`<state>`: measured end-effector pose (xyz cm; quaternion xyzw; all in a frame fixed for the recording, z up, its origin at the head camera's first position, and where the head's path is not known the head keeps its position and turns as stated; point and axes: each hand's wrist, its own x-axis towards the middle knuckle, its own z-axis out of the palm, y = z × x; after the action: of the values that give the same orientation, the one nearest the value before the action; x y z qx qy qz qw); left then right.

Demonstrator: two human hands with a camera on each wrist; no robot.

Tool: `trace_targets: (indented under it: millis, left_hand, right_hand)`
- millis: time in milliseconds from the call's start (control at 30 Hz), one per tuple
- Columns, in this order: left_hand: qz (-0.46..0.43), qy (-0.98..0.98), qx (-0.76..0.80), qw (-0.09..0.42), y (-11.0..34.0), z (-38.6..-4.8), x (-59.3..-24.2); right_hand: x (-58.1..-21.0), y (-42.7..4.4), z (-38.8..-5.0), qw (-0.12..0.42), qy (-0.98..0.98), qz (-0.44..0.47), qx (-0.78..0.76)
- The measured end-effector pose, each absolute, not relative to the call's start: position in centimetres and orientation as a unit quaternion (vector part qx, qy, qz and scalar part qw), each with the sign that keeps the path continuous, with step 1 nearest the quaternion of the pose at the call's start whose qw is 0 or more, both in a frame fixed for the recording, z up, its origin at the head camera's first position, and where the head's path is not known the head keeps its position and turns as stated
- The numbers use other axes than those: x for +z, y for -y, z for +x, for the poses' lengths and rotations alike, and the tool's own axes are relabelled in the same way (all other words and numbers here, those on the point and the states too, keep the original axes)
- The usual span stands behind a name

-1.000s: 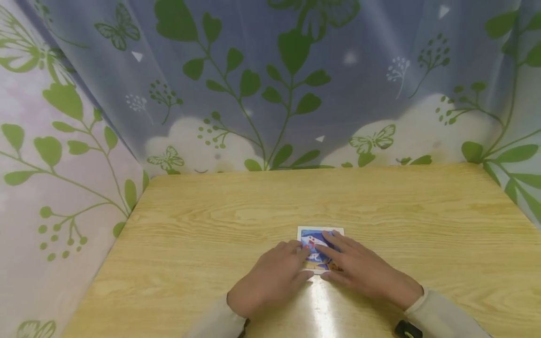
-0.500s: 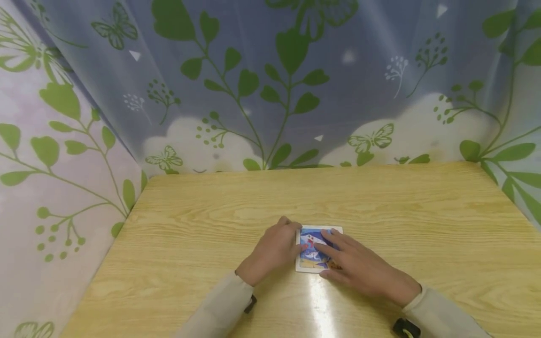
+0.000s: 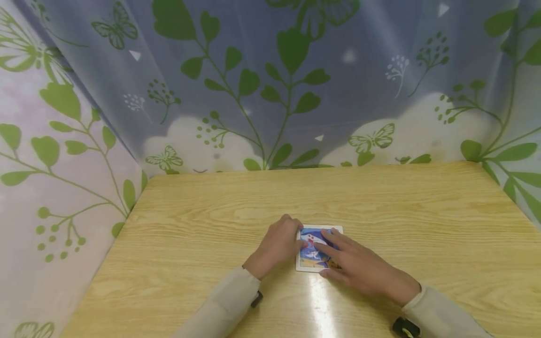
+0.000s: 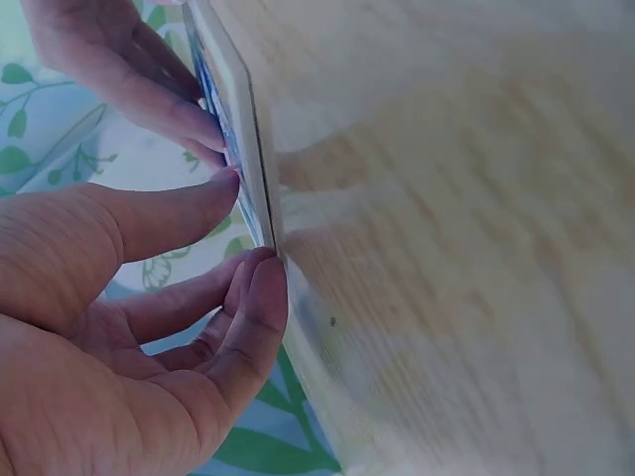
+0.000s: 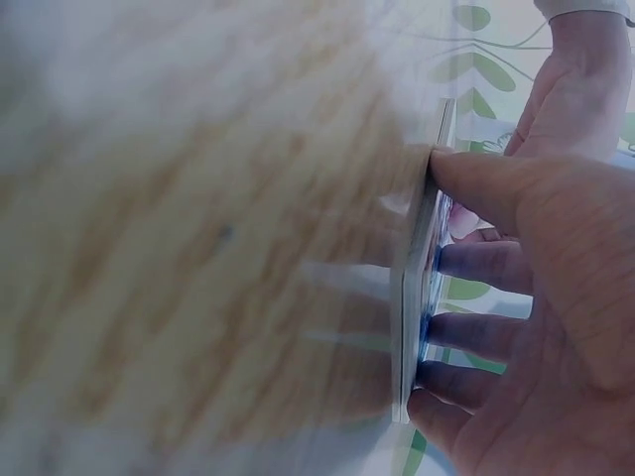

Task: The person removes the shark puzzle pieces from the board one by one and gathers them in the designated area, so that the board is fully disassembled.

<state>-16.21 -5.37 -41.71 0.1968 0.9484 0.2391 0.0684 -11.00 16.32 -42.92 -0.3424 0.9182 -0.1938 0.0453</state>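
Note:
A small flat square board point(image 3: 311, 257) with a white border and a blue picture lies face up on the wooden table. Its edge shows a thin dark line between two layers in the left wrist view. My left hand point(image 3: 276, 246) pinches the board's left side, thumb point(image 4: 203, 205) on the picture face and curled fingers point(image 4: 260, 297) at the far left corner. Over the right part, my right hand point(image 3: 363, 267) rests with spread fingers on the picture, its thumb point(image 5: 476, 178) against the near edge. These fingers cover much of the picture's right half.
The light wooden table point(image 3: 211, 202) extends on all sides of the board. Behind it hangs a blue-grey curtain point(image 3: 253, 108) with green leaves and butterflies. A similar pink-white cloth point(image 3: 72, 188) borders the left side.
My left hand has moved away from the near edge and turned, its fingers now at the board's far left corner. The right hand has stayed in place on the board.

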Motion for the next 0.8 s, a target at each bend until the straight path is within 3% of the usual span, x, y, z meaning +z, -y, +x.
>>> trace_targets:
  millis: [533, 800]
  left_hand:
    - [0.136, -0.943, 0.277, 0.122, 5.16, -17.05, -41.51]
    - [0.126, -0.94, 0.296, 0.112, 5.03, -17.08, -41.57]
  right_hand:
    - [-43.04, -16.23, -11.03, 0.052, -0.918, -0.343, -0.193]
    - [-43.0, -16.25, -11.02, 0.05, -0.917, -0.345, -0.192]
